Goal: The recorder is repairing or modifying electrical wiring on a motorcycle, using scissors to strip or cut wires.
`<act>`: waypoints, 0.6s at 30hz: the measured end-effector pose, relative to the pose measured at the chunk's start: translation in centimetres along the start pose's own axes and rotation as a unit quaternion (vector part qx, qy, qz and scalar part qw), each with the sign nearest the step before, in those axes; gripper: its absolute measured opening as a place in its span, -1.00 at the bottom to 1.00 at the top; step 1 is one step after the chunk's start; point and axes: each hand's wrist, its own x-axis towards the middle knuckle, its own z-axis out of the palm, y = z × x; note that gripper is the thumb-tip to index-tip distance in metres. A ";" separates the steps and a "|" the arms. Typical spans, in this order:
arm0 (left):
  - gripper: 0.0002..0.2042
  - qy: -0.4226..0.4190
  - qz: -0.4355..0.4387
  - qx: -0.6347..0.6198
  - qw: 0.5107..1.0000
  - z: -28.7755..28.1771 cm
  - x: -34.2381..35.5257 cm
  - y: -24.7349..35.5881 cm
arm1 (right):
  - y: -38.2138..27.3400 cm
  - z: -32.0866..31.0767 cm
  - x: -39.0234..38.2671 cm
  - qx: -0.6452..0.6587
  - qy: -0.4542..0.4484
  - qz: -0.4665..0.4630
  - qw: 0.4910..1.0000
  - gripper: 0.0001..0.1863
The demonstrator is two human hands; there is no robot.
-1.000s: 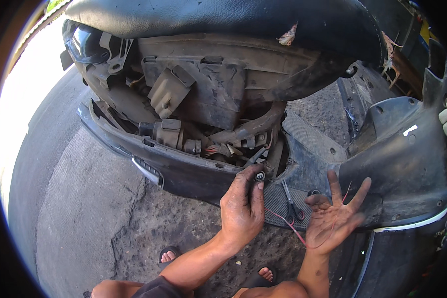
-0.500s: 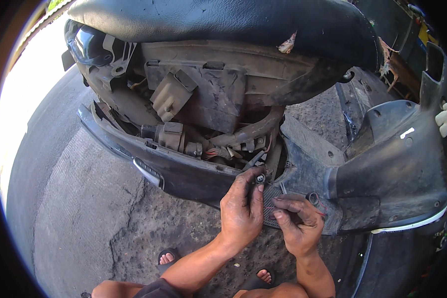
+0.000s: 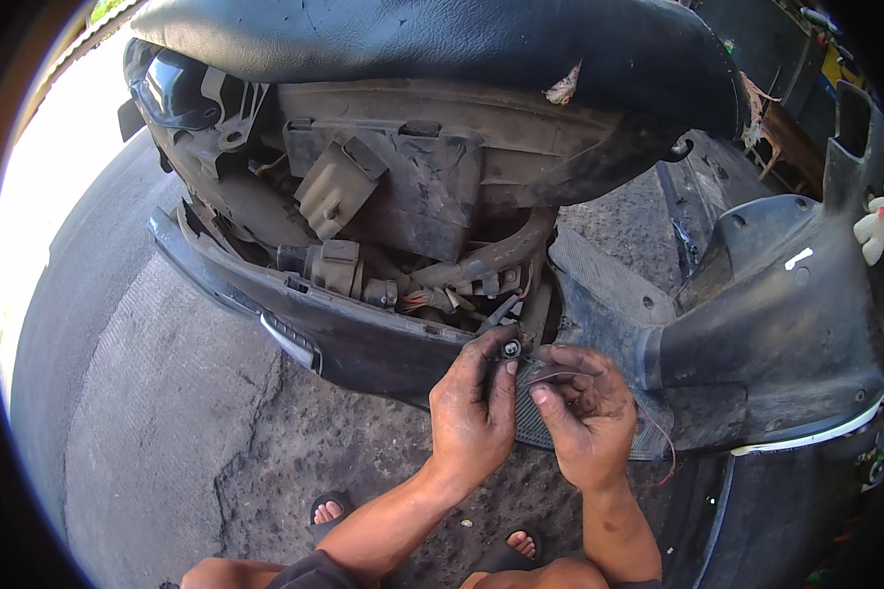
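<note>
My left hand (image 3: 471, 402) is closed on a small round black connector (image 3: 511, 348) at the lower edge of the scooter's opened body. Beside it, my right hand (image 3: 589, 422) pinches a thin red wire (image 3: 663, 437) between thumb and fingers, its loose length hanging down to the right. Both hands are over the ribbed floorboard (image 3: 604, 280) and are close together. Just beyond them, bundled wires (image 3: 432, 299) and a thick hose (image 3: 491, 260) show inside the dusty bodywork. The scissors seen earlier on the floorboard are hidden behind my hands.
The black seat (image 3: 422, 39) overhangs the opened body, with a side panel (image 3: 363, 353) along its front. A front plastic shield (image 3: 776, 334) rises at the right, with a small white plush toy (image 3: 874, 231) beside it. Cracked pavement (image 3: 147, 412) lies below and around my sandalled feet.
My right hand has moved from open-fingered at the right to closed on the wire beside my left hand, rising slightly since half a second ago. My left hand keeps holding the connector.
</note>
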 end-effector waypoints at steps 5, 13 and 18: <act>-0.72 0.008 -0.005 -0.015 1.000 0.1 -0.2 -0.2 | 0.2 -0.6 0.3 0.019 -0.055 0.079 0.995 -0.78; -0.70 -0.041 0.090 0.067 0.993 -1.2 0.5 -0.2 | -1.6 -1.7 4.1 -0.108 -0.055 -0.145 0.982 -0.84; -0.67 -0.055 0.072 0.056 0.994 -1.3 0.7 0.0 | -0.6 -0.8 4.3 -0.149 -0.019 -0.194 0.969 -0.82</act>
